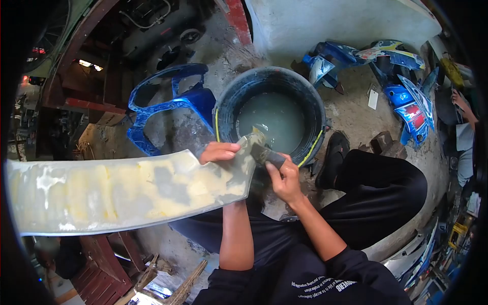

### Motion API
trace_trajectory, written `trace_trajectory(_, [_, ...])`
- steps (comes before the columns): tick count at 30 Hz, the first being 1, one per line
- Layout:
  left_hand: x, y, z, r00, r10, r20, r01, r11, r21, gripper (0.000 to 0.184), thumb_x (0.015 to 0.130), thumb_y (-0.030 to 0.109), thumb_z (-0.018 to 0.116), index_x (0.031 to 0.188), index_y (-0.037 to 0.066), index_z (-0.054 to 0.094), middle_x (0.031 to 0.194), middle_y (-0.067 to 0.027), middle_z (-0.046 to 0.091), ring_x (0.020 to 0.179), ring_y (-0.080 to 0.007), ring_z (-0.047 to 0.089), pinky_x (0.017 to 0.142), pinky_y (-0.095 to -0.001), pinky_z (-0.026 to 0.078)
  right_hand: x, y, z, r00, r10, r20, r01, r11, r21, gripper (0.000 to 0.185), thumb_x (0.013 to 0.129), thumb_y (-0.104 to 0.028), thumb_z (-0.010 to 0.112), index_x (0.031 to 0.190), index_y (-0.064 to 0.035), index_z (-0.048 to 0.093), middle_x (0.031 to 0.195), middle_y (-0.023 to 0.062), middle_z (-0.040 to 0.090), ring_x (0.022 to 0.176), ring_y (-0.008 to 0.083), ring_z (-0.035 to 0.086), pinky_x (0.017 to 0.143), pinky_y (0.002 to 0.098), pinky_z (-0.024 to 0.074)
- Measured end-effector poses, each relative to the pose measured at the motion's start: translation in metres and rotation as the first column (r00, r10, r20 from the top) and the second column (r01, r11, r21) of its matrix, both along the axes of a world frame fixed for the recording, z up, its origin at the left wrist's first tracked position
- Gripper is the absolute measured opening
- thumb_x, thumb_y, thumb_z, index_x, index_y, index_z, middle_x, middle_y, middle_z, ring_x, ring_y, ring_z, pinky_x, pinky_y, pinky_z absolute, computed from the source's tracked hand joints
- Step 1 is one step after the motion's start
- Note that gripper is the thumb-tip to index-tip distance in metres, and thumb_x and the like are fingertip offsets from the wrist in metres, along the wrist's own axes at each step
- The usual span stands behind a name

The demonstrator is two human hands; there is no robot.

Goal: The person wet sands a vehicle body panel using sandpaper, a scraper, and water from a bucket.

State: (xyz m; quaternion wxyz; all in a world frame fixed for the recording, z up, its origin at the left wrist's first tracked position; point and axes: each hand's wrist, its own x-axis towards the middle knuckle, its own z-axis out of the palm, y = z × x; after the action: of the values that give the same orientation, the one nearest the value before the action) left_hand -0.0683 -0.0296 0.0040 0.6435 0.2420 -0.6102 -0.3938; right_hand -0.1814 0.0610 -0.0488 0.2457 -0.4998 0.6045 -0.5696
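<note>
Held a long panel [127, 188], patched in yellow and grey, crosswise in front of the body. Supported it near its right-hand end with the left hand [218, 152], passing the forearm beneath the panel and hooking the fingers over the far edge. Extended most of its length to the left of both hands, out towards the left border of the view. Positioned the angled right-hand end between the hands, at the near side of a black bucket [269, 73]. Grasped a dark pad [268, 155] in the right hand [286, 178], gripping it between thumb and fingers, and placed it at the tip of that end. Could not tell the placing of the left palm, hidden by the panel. Contained cloudy water [269, 117] in the bucket, beyond the hands. Set a black shoe [335, 157] near the right side of the bucket. Noted a blue frame [201, 99] on the floor just left of the bucket, and blue parts [395, 95] on the floor to its right, near a white tag [373, 99].
</note>
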Motion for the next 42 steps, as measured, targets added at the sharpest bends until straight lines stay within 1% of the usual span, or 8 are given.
trace_trajectory(7, [-0.009,-0.002,0.007,0.996,-0.048,-0.081,0.051,0.998,0.035,0.037,0.087,0.037,0.065,0.093,0.003,0.053,0.089,-0.0151,0.062,0.081,-0.0207,0.058,0.076,-0.0317,0.044,0.003,-0.004,0.024,0.998,0.055,0.036,-0.051,0.991,-0.124,0.021,0.084,-0.001,0.063,0.104,0.0024,0.068,0.105,0.0145,0.069,0.094,0.0297,0.065,0.091,0.0386,0.043])
trace_trajectory(13, [-0.006,-0.005,0.006,1.0,0.007,-0.005,-0.007,1.0,-0.009,0.035,0.088,0.037,0.063,0.092,0.004,0.054,0.088,-0.0143,0.063,0.078,-0.02,0.058,0.075,-0.0312,0.043,-0.011,-0.003,-0.001,1.0,0.009,-0.006,-0.009,0.995,0.103,0.019,0.085,-0.004,0.063,0.102,0.0001,0.07,0.102,0.015,0.071,0.097,0.0298,0.065,0.093,0.0386,0.0433])
trace_trajectory(18, [-0.005,0.001,0.011,0.997,-0.075,-0.02,0.076,0.997,0.013,0.031,0.088,0.032,0.065,0.095,0.004,0.053,0.09,-0.014,0.062,0.084,-0.0196,0.058,0.077,-0.0314,0.045,0.003,-0.014,0.05,0.986,0.132,0.102,-0.117,0.983,-0.141,0.022,0.087,-0.005,0.061,0.108,-0.0005,0.069,0.112,0.0132,0.069,0.104,0.0291,0.064,0.095,0.0385,0.0428])
trace_trajectory(23, [0.01,0.001,0.008,0.997,0.045,0.061,-0.043,0.999,-0.026,0.03,0.085,0.024,0.069,0.097,0.004,0.05,0.095,-0.0128,0.055,0.09,-0.0198,0.054,0.082,-0.0314,0.049,-0.009,-0.003,-0.004,0.993,0.119,-0.023,-0.117,0.99,0.075,0.021,0.087,-0.004,0.061,0.107,-0.0011,0.069,0.112,0.0128,0.069,0.103,0.0275,0.065,0.095,0.0384,0.0426])
trace_trajectory(29, [0.0,0.009,0.015,0.992,0.074,-0.102,-0.065,0.994,0.091,0.029,0.083,0.026,0.067,0.079,0.01,0.044,0.081,-0.0036,0.041,0.077,-0.0142,0.042,0.073,-0.0261,0.039,0.0,-0.012,0.041,0.981,0.195,0.009,-0.191,0.97,-0.153,0.021,0.083,0.0,0.064,0.104,0.0006,0.07,0.113,0.0114,0.07,0.104,0.0282,0.064,0.094,0.0375,0.0439])
trace_trajectory(34, [-0.001,0.011,0.017,0.984,0.176,-0.016,-0.175,0.982,0.074,0.028,0.089,0.027,0.061,0.077,0.01,0.042,0.078,-0.0024,0.04,0.076,-0.0139,0.042,0.072,-0.0262,0.04,-0.014,-0.002,0.008,0.989,0.119,-0.09,-0.104,0.984,0.148,0.02,0.087,-0.003,0.059,0.103,0.0033,0.069,0.108,0.0146,0.07,0.097,0.0312,0.066,0.095,0.0396,0.0438])
trace_trajectory(39, [0.001,0.013,0.014,0.989,0.022,-0.143,-0.005,0.993,0.12,0.028,0.089,0.026,0.061,0.076,0.011,0.042,0.076,-0.0024,0.041,0.075,-0.0141,0.043,0.072,-0.026,0.04,0.0,0.003,0.056,0.959,0.277,-0.066,-0.285,0.937,-0.203,0.023,0.079,0.002,0.064,0.101,0.0008,0.069,0.112,0.0101,0.07,0.106,0.0246,0.066,0.095,0.0391,0.0427])
trace_trajectory(42, [0.001,0.011,0.017,0.99,0.024,-0.14,-0.007,0.993,0.12,0.026,0.089,0.025,0.06,0.075,0.011,0.042,0.074,-0.0021,0.041,0.074,-0.0139,0.043,0.071,-0.026,0.039,-0.009,0.002,0.018,0.982,0.168,-0.092,-0.17,0.985,-0.013,0.023,0.078,0.001,0.065,0.1,0.0,0.069,0.112,0.01,0.07,0.108,0.023,0.065,0.095,0.039,0.0427])
